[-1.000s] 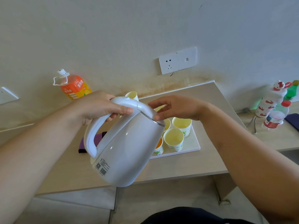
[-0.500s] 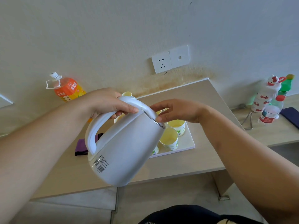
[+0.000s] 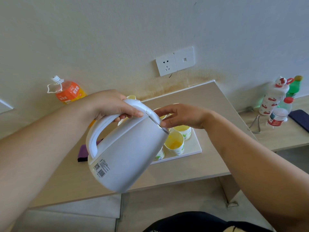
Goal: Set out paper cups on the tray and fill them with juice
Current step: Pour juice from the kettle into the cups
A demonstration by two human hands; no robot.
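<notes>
Several paper cups [image 3: 178,150] stand close together on the flat white tray [image 3: 194,149], which lies on the pale wooden desk [image 3: 192,166] near the wall. The cup nearest to the front holds a little orange-yellow juice [image 3: 174,145] at its bottom. One more cup [image 3: 131,97] shows behind the left hand, and I cannot tell whether it is on the tray. The other cups are partly hidden.

A white kettle [image 3: 127,156] hangs in the air in front of the cups, tilted with its top toward them, and it covers the left part of the tray. The left hand [image 3: 112,104] grips the kettle's handle from above, with the fingers [image 3: 132,113] curled round it. The right hand [image 3: 184,116] reaches in from the right. Its fingers are almost straight, and their tips rest on the edge of the kettle's lid without closing round anything.

On the desk to the left of the kettle lies a purple cloth [image 3: 82,152]. A bottle of orange juice [image 3: 71,91] is further back by the wall, on the left. A white wall socket [image 3: 166,64] sits above the desk. On a second surface to the right are a white bottle with red print [image 3: 273,99], a green bottle [image 3: 295,86], a small bottle with a red cap [image 3: 280,115], metal tongs [image 3: 255,123] and a dark flat thing [image 3: 301,118].
</notes>
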